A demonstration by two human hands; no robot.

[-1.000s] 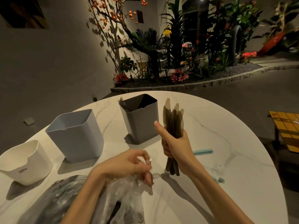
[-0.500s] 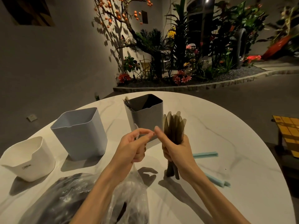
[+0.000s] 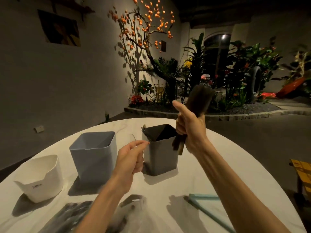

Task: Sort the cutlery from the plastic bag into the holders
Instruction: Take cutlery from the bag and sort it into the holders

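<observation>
White holder sits nr the left edge of the round marble tabletop, upright, open top, small logo on its front. Just right of it, a bit farther back: pale blue-grey holder, upright, apart from the white one. Nothing seen inside either from this angle.

Along the near edge, btwn the forearms and to the left: clear plastic bag, crumpled flat on the tabletop w/ dark cutlery showing through; blurred, so pieces can't be counted.

Left hand hovers above the tabletop btwn the blue-grey holder and the dark grey holder. Thumb and forefinger are pinched together; a thin clear curved sliver rises from the pinch, too faint to say what it is. Other fingers curled in.

Dark grey holder stands toward the centre-back of the tabletop, upright, w/ something dark leaning at its back-left corner.

Right hand is raised over the right rim of the dark grey holder, grip clenched round a bundle of dark cutlery, thumb sticking up. Bundle is tilted, broad ends up and right, handle ends poking out below the fist just beside the holder's right wall; motion-blurred, so can't tell if they touch it.

Nr the right part of the near edge: two light-blue sticks lying flat, meeting at an angle, partly hidden by the right forearm.

Beyond the tabletop: grey wall, orange-fruited tree, planted bed.
</observation>
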